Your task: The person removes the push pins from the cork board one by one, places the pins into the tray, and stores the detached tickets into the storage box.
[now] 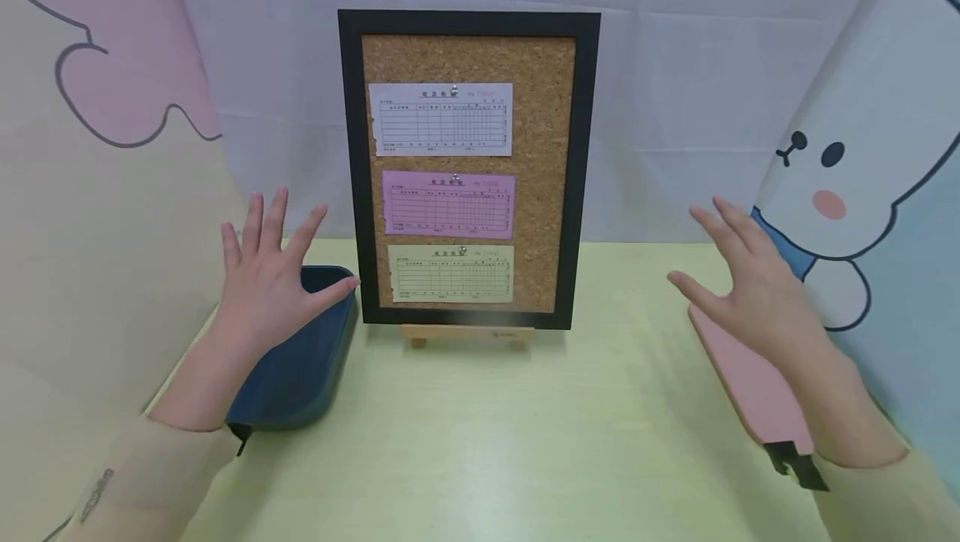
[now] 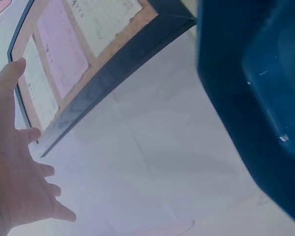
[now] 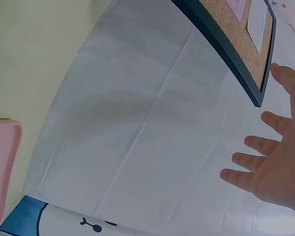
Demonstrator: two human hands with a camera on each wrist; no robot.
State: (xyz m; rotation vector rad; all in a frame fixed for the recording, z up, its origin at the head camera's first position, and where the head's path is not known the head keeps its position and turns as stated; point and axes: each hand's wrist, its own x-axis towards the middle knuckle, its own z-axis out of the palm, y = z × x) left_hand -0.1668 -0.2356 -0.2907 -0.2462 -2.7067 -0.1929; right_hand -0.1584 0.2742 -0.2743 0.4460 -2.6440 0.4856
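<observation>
My left hand (image 1: 266, 292) hovers above a dark blue tray (image 1: 288, 375), its fingers spread and holding nothing. On the other side my right hand (image 1: 761, 292) is raised over a pink tray (image 1: 757, 375), fingers straight, thumb apart. Between them stands a cork board (image 1: 543, 175) in a black frame. Three printed slips are pinned to it in a column: a white slip (image 1: 442, 121) on top, a pink slip (image 1: 450, 207) in the middle, a pale yellow slip (image 1: 452, 275) below. A silver pushpin (image 1: 454, 91) sits at the white slip's top edge; the other two have similar pins.
A small wooden easel (image 1: 468, 332) supports the board on the pale yellow-green table (image 1: 480, 434). Behind hangs a white cloth (image 1: 675, 108). Cartoon-printed panels (image 1: 840, 150) close in both sides.
</observation>
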